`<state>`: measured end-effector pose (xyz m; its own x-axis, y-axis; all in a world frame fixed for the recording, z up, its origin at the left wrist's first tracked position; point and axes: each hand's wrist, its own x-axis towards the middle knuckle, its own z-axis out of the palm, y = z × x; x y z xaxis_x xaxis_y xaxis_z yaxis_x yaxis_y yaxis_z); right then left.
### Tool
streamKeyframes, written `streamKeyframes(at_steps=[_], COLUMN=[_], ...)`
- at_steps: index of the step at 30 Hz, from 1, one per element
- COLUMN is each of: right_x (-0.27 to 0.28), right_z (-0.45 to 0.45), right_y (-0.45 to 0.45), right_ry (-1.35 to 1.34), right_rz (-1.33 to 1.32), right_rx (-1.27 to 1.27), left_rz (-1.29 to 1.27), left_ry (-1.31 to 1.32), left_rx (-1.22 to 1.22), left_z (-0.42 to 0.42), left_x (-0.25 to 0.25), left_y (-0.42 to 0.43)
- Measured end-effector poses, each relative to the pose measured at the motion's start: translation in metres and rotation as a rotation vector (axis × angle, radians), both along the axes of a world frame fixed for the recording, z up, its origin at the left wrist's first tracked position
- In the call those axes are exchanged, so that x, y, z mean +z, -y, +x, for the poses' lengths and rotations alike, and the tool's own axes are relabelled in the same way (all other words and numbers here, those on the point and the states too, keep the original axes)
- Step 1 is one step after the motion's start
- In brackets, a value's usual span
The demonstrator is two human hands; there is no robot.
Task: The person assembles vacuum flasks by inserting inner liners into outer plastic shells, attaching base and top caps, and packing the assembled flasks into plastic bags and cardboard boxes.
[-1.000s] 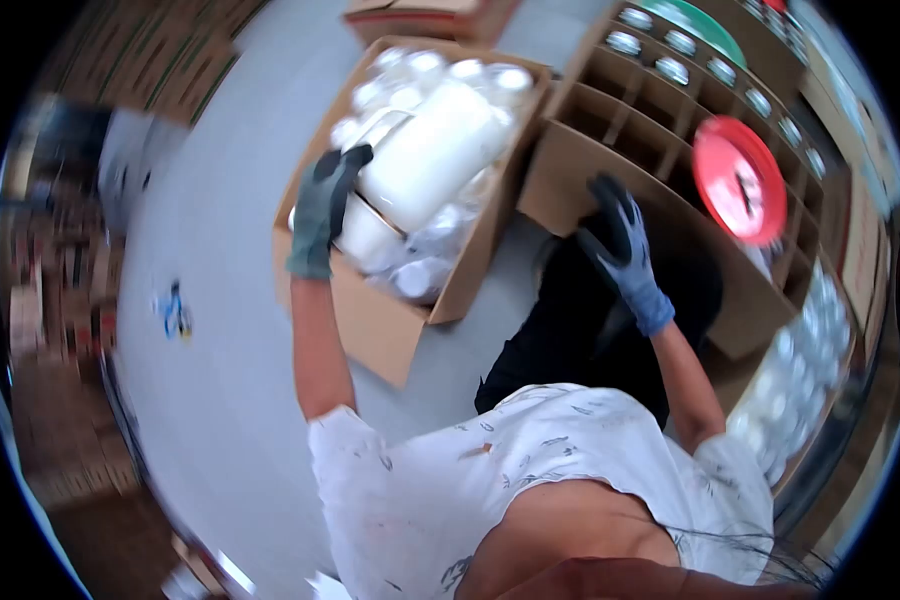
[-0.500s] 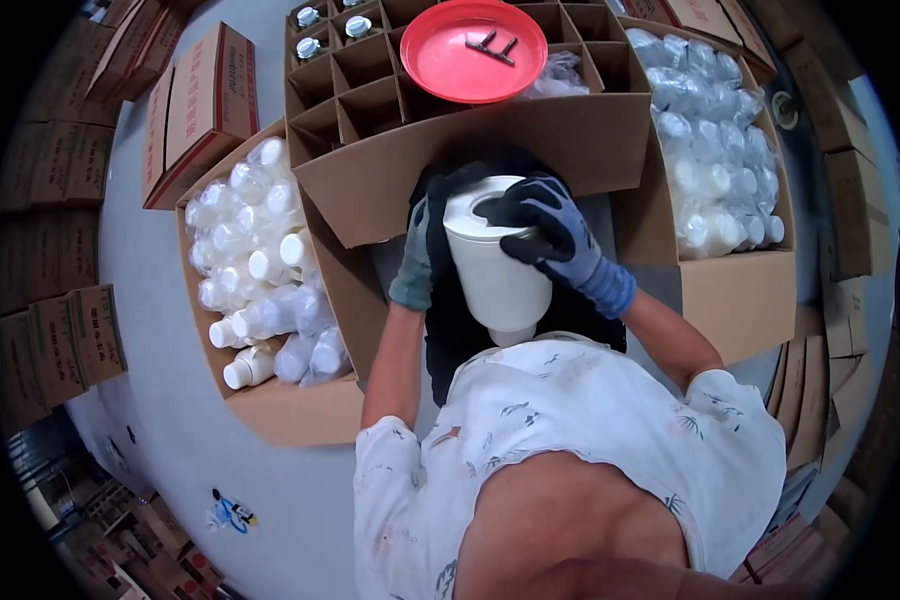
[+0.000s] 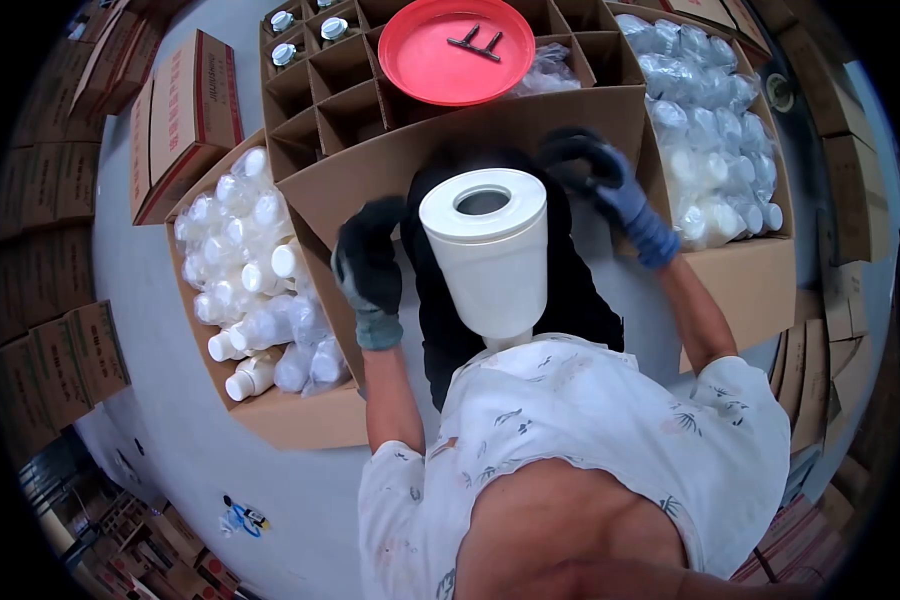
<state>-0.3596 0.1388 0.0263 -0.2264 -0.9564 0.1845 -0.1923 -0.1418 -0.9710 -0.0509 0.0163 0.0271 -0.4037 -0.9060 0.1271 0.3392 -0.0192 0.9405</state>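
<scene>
A white canister [image 3: 490, 265] with a round hole in its flat top stands between the person's dark-clothed legs, its narrow end towards the shirt. To its left is my left hand [image 3: 370, 275] in a grey-green glove, fingers loosely bent, apart from the canister and holding nothing visible. My right hand [image 3: 610, 190], in a blue-grey glove with dark fingers, is up at the right near the front flap of the divided carton [image 3: 470, 135]. Its fingers are apart and nothing shows in them. A red dish [image 3: 410, 60] with small dark pieces rests on that carton's dividers.
An open carton [image 3: 305, 420] of wrapped white bottles [image 3: 255, 270] lies at the left, another [image 3: 735, 265] with wrapped bottles [image 3: 715, 150] at the right. Silver-capped bottles [image 3: 333, 28] stand in the divided carton. A closed carton [image 3: 185, 120] is behind left.
A second ago my left hand was at a white canister over the bottle carton. Half a second ago both hands were on the canister between the legs; now both have let go and moved apart.
</scene>
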Motion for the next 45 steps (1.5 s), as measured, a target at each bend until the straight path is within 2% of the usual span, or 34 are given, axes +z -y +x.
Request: streamKeyframes(at_steps=[1, 3, 4, 5, 7, 8, 10, 11, 13, 14, 15, 17, 18, 19, 20, 21, 22, 23, 25, 26, 28, 30, 31, 33, 36, 37, 39, 40, 41, 43, 45], right_x=[0.042, 0.019, 0.035, -0.008, 0.012, 0.022, 0.043, 0.029, 0.051, 0.042, 0.031, 0.033, 0.029, 0.045, 0.061, 0.071, 0.065, 0.057, 0.043, 0.043, 0.064, 0.057, 0.049, 0.034, 0.016, 0.063, 0.068, 0.073, 0.074, 0.077, 0.082], right_z=[0.029, 0.049, 0.037, -0.002, -0.013, -0.004, 0.049, 0.052, 0.049, 0.04, 0.031, 0.024, 0.019, 0.032, 0.045, 0.055, 0.059, 0.057, 0.051, 0.05, 0.057, 0.054, 0.051, 0.045, 0.018, 0.041, 0.018, 0.017, 0.017, 0.018, 0.022], right_y=[0.01, 0.013, 0.014, 0.006, 0.003, 0.008, 0.022, 0.034, 0.063, 0.081, 0.098, 0.12, 0.132, 0.128, 0.125, 0.123, 0.123, 0.125, 0.131, 0.132, 0.132, 0.13, 0.134, 0.141, 0.153, 0.145, 0.151, 0.151, 0.156, 0.163, 0.167], right_ry=[-0.224, -0.113, -0.115, -0.01, -0.176, -0.133, -0.023, -0.302, 0.197, -0.227, -0.614, -0.733, -0.805, -0.642, -0.474, -0.379, -0.472, -0.746, -0.685, -0.47, -0.032, 0.471, 0.223, -0.261, -0.853, -0.345, -1.14, -1.357, -1.284, -1.161, -0.926], right_rz=[-0.006, -0.073, -0.057, -0.091, 0.269, 0.171, -0.017, -0.203, -0.005, -0.292, -0.361, -0.396, -0.496, -0.447, -0.405, -0.386, -0.39, -0.456, -0.407, -0.295, -0.07, -0.011, -0.155, -0.474, -0.377, -0.226, -0.505, -0.501, -0.616, -0.515, -0.134], right_rx=[0.141, 0.266, 0.267, 0.178, -0.09, -0.002, 0.169, 0.078, 0.072, 0.072, -0.047, -0.128, -0.11, -0.084, -0.068, -0.062, -0.069, -0.093, -0.092, -0.076, -0.043, 0.066, 0.087, 0.005, -0.023, -0.129, 0.043, 0.174, 0.176, 0.246, 0.141], left_rz=[-0.186, -0.56, -0.111, -0.058, 0.071, 0.013, -0.299, -0.473, -0.306, -0.316, -0.206, -0.166, 0.051, 0.266, -0.062, -0.128, -0.194, -0.004, 0.383, 0.58, 0.208, -0.612, -0.864, -0.949, 0.017, 0.338, 0.332, 0.37, 0.414, 0.446, 0.409], left_ry=[0.199, 0.615, 0.185, 0.124, 0.019, -0.013, 0.234, 0.353, 0.306, 0.352, 0.285, 0.266, 0.174, 0.076, 0.196, 0.18, 0.165, 0.016, -0.274, -0.418, 0.125, 0.293, 0.389, 0.443, 0.006, -0.141, -0.197, -0.218, -0.236, -0.279, -0.327], left_rx=[0.015, 0.028, -0.135, -0.101, -0.04, -0.117, -0.386, -0.521, -0.632, -0.634, -0.588, -0.473, -0.384, -0.292, -0.205, -0.18, -0.153, -0.2, -0.305, -0.354, -0.159, 0.035, 0.143, 0.138, -0.137, -0.222, -0.328, -0.336, -0.346, -0.349, -0.34], left_z=[-0.004, -0.006, -0.01, -0.004, 0.015, 0.004, -0.02, -0.031, -0.045, -0.05, -0.052, -0.055, -0.06, -0.065, -0.071, -0.075, -0.081, -0.085, -0.096, -0.099, -0.099, -0.104, -0.107, -0.104, -0.097, -0.094, -0.095, -0.095, -0.094, -0.098, -0.109], left_x=[-0.011, -0.033, -0.022, -0.013, 0.006, 0.013, 0.04, 0.052, 0.07, 0.063, 0.057, 0.02, 0.023, 0.026, 0.022, 0.021, 0.025, 0.029, 0.045, 0.047, 0.047, 0.059, 0.052, 0.058, 0.053, 0.051, 0.051, 0.056, 0.062, 0.077, 0.086], left_y=[0.0, 0.003, 0.004, 0.006, 0.006, 0.008, 0.012, 0.019, 0.029, 0.036, 0.036, 0.057, 0.057, 0.058, 0.068, 0.073, 0.077, 0.074, 0.062, 0.058, 0.052, 0.059, 0.067, 0.07, 0.071, 0.072, 0.077, 0.077, 0.073, 0.059, 0.048])
